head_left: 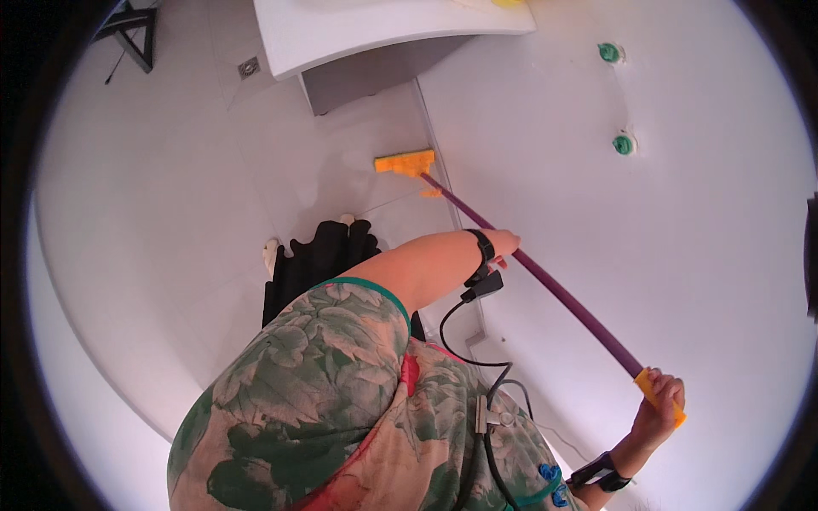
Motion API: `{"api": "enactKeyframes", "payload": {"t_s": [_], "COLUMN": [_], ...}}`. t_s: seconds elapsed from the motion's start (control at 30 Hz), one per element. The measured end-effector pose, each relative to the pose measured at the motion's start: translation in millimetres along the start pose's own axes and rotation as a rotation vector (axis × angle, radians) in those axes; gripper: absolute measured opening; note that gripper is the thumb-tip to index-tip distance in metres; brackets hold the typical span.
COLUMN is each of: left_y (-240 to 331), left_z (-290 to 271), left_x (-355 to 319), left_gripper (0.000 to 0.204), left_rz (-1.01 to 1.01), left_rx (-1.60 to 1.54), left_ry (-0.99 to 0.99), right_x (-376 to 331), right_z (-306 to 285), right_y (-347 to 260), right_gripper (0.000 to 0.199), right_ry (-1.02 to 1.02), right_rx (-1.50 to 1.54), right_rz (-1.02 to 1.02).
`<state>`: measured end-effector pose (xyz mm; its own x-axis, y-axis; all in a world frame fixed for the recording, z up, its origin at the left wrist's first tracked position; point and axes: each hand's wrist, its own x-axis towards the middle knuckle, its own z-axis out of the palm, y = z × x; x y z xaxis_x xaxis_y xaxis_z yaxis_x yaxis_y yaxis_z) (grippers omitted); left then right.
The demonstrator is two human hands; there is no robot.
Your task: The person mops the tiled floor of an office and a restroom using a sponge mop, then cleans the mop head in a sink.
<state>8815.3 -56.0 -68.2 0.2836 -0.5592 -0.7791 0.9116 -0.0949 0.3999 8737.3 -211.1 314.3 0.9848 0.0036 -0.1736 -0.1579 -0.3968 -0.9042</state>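
Note:
A sponge mop with a purple pole (567, 298) slants from the lower right up to its orange-yellow head (406, 163). The head rests on the pale floor close to the foot of the wall. Partway along the pole, my left hand (506, 244) is closed around it, my bare arm reaching across from the left. At the pole's upper end, the fingers of my right hand (661, 399) wrap the yellow grip (649, 387). Both wrists wear black bands, and a cable hangs from a black plug (484, 287) at the left one.
Ahead stands a white counter or basin (341, 38) with a grey base (366, 77). A floor drain (248, 67) lies left of it, with a dark metal frame (136, 38) farther left. Two green pipe caps (625, 144) stick out of the white wall at right.

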Motion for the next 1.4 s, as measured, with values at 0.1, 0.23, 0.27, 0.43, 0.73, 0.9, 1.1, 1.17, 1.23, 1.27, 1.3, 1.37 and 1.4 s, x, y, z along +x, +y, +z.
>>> {"api": "enactKeyframes", "payload": {"t_s": [0.1, 0.23, 0.27, 0.43, 0.73, 0.9, 1.1, 1.17, 1.23, 1.27, 1.3, 1.37, 1.4], "left_y": [5.6, -12.7, -15.4, -19.3, -48.2, -121.4, -161.5, -162.3, -196.9, -188.4, -184.9, -169.6, -159.2], "left_z": [26.1, 43.3, 48.5, 70.3, -18.0, -140.5, -230.3, -234.7, -243.4, -238.3, -229.0, -220.2, -210.9], "left_x": [38.3, 71.2, 81.2, 98.5, -7.3, -79.9, -99.1, -107.5, -198.2, -196.5, -197.8, -199.0, -203.0], "left_gripper": [0.037, 0.030, 0.028, 0.012, 0.067, 0.092, 0.043, 0.039, 0.031, 0.031, 0.031, 0.030, 0.031], "left_rz": [-0.031, -0.067, -0.050, 0.068, 0.321, 0.523, 0.998, 1.052, 1.076, 1.145, 1.188, 1.299, 1.341], "left_rx": [0.056, -0.087, -0.166, -0.693, -1.115, -1.643, -1.633, -1.609, -1.562, -1.552, -1.533, -1.417, -1.395], "left_ry": [-0.031, -0.060, -0.085, -0.115, -0.496, 0.217, 0.523, 0.534, 0.590, 0.610, 0.633, 0.706, 0.679], "right_x": [-3.1, -7.9, -6.2, -2.7, 40.6, 51.7, 182.7, 221.0, 150.3, 154.7, 148.3, 142.7, 141.3], "right_z": [-24.7, -32.1, -32.5, -47.5, -63.5, -131.5, -323.3, -295.4, -255.3, -252.4, -250.6, -245.0, -237.2], "right_y": [27.0, 48.9, 50.2, 55.2, 17.5, 7.1, 182.1, 235.1, 270.6, 290.4, 316.5, 374.3, 395.9], "right_gripper": [0.021, 0.020, 0.020, 0.028, 0.033, 0.021, 0.042, 0.038, 0.034, 0.032, 0.031, 0.029, 0.028], "right_ry": [0.042, 0.070, 0.065, -0.046, 0.040, -0.049, 0.535, 0.773, 0.893, 0.908, 0.915, 0.833, 0.740], "right_rx": [-0.009, -0.074, -0.108, -0.137, 1.052, 1.213, 0.463, 0.189, -0.112, -0.258, -0.432, -0.746, -0.886], "right_rz": [-0.019, -0.042, -0.057, -0.304, -0.738, -0.807, -0.715, -0.493, -0.260, -0.166, -0.035, 0.248, 0.373]}}
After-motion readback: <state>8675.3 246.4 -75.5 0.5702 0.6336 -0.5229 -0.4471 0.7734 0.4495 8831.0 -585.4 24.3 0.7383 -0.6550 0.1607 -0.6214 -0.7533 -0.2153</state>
